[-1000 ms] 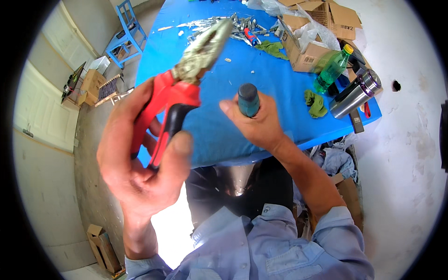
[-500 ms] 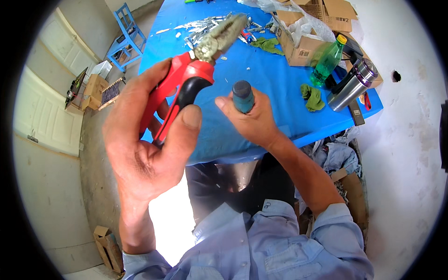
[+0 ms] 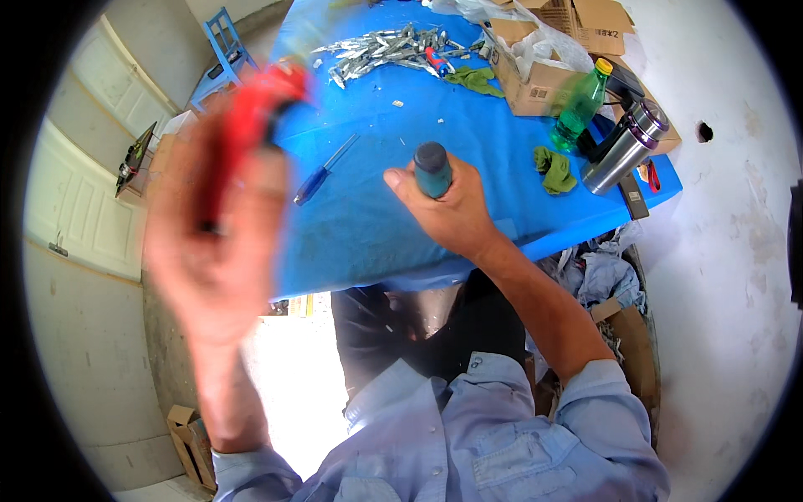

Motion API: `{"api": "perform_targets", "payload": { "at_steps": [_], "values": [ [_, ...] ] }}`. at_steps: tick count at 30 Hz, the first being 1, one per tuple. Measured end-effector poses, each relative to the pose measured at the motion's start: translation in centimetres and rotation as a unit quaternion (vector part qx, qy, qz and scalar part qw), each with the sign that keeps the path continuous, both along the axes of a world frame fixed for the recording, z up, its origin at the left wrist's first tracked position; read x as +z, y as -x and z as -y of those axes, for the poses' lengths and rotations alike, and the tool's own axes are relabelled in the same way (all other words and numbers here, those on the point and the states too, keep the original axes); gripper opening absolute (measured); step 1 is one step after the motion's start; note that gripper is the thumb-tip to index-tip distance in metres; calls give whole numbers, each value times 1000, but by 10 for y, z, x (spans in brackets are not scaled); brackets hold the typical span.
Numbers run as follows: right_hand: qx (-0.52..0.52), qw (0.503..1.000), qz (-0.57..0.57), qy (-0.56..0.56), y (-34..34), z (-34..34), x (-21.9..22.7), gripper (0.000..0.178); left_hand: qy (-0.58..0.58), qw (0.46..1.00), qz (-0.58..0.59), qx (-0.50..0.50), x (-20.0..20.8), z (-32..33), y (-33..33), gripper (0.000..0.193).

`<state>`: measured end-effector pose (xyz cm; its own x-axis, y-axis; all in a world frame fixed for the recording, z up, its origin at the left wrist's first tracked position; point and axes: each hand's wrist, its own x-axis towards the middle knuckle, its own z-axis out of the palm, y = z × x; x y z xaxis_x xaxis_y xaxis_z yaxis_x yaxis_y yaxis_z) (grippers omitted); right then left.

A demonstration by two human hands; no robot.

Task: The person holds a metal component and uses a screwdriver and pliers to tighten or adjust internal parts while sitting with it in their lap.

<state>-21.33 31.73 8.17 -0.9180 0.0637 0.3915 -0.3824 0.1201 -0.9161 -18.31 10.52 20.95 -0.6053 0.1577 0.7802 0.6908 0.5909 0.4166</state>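
Observation:
Raised at the left and smeared by motion, my left hand (image 3: 213, 272) is wrapped round a pair of red-and-black pliers (image 3: 251, 113). Their jaws blur out above the grip. Over the near part of the table, my right hand (image 3: 464, 213) grips a teal handle with a dark grey end (image 3: 432, 171). That handle points up toward me, and whatever lies beyond it is hidden by the fist. Between the two hands, a screwdriver with a blue handle (image 3: 312, 186) lies on the blue-covered table (image 3: 368, 226). A heap of slim silvery metal pieces (image 3: 385, 52) is spread farther back.
Green cloths (image 3: 554, 171), a green bottle with a yellow cap (image 3: 584, 107) and a steel flask (image 3: 623, 151) stand or lie at the right. Behind them is an open cardboard box (image 3: 535, 84) with plastic inside. A blue chair (image 3: 226, 50) stands far left; a wall (image 3: 719, 251) rises at right.
My left hand has swung left with the pliers, uncovering the blue-handled screwdriver and more of the metal heap. My right hand has hardly moved.

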Motion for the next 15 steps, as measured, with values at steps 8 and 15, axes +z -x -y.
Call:
{"api": "perform_targets", "payload": {
  "at_steps": [8,15],
  "values": [
    [-10,994,-109,9,8,12,-4,22,230,944,-115,206,-25,29,-37,40],
    [-94,991,-48,83,-11,-12,18,18,-84,989,98,71,3,12,-23,49]
  ]
}}
